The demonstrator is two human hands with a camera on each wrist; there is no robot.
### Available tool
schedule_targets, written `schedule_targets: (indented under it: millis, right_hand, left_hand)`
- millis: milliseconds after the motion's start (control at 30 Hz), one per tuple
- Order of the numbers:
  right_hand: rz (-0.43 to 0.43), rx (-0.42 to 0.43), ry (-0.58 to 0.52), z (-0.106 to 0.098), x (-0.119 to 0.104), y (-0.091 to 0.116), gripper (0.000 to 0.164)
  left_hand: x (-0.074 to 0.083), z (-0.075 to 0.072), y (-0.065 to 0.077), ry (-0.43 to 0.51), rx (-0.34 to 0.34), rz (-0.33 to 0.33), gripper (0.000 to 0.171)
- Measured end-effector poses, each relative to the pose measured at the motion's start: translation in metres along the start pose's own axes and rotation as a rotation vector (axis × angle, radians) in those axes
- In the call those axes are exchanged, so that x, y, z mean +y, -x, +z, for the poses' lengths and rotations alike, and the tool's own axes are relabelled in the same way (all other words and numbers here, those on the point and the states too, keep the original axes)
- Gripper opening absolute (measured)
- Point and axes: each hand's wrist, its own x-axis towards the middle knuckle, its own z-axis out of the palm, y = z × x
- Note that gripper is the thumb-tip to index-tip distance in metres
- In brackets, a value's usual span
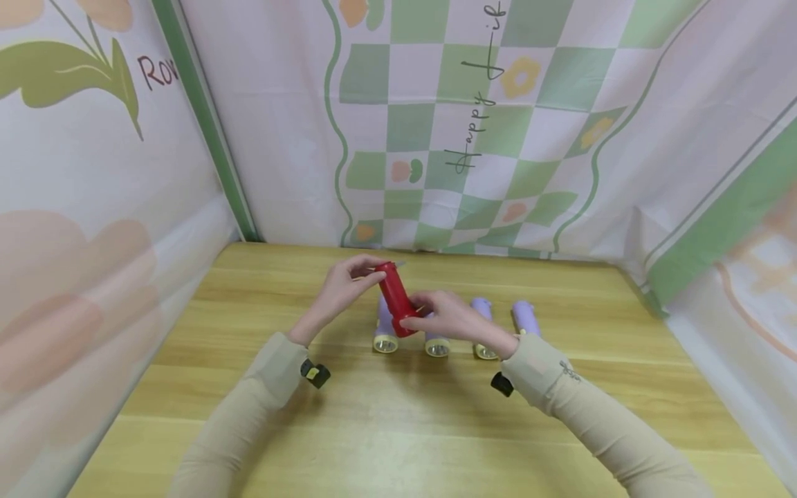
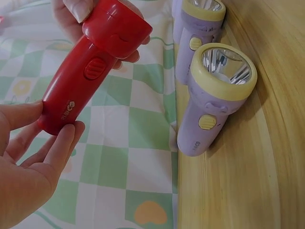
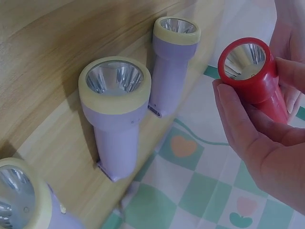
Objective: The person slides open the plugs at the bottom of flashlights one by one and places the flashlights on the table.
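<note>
Between both hands a red flashlight point(image 1: 396, 296) is held tilted above the table. My left hand point(image 1: 344, 283) pinches its narrow tail end between thumb and fingers. The right hand point(image 1: 445, 312) grips the wider lens head, whose reflector shows in the right wrist view point(image 3: 245, 62). A ribbed red switch point(image 2: 95, 68) sits on the barrel in the left wrist view. Below and behind the hands, purple flashlights with pale yellow heads lie in a row: one at left point(image 1: 385, 335), one partly hidden by the right hand point(image 1: 437, 346), and two farther right, including the rightmost flashlight point(image 1: 526, 317).
The wooden table point(image 1: 373, 443) carries the row of flashlights. A checked green and white curtain point(image 1: 467, 138) hangs along the back edge, with more printed cloth point(image 1: 93, 277) at the left side. A dark strap device point(image 1: 315, 373) is on the left wrist.
</note>
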Motion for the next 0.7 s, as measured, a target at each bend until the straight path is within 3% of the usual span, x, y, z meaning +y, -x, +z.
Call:
schedule_targets:
  millis: [700]
  right_hand:
    - [0.064, -0.024, -0.054, 0.005, -0.004, -0.015, 0.034]
  left_hand:
    - [-0.003, -0.012, -0.004, -0.002, 0.002, -0.046, 0.029]
